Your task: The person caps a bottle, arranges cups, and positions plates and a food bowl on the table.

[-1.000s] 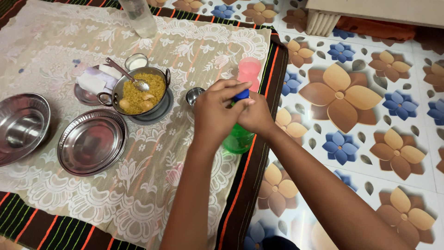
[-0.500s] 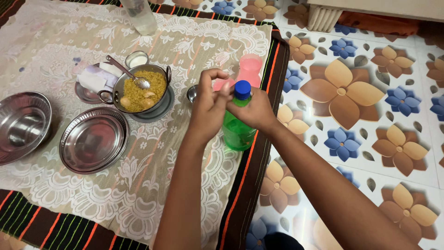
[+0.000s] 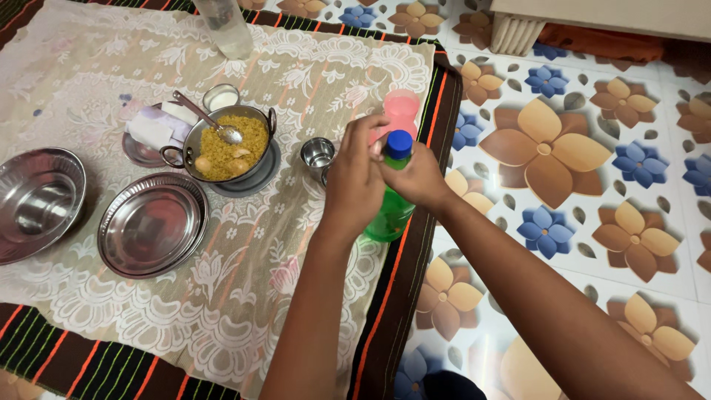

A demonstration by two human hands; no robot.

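I hold a green bottle (image 3: 388,216) upright at the edge of the lace cloth (image 3: 244,244), above the striped mat (image 3: 392,296). My right hand (image 3: 416,178) wraps its neck, fingers pressed together around it just below the blue cap (image 3: 399,141). My left hand (image 3: 355,181) sits beside the cap, fingers curled and bunched near its top; I cannot tell whether they pinch it. A pink cup (image 3: 401,113) stands just behind the bottle, a small steel cup (image 3: 317,153) to its left. Farther left on the cloth: a pan of yellow food (image 3: 224,147) with a spoon (image 3: 207,118), a steel plate (image 3: 152,226) and a steel bowl (image 3: 37,201).
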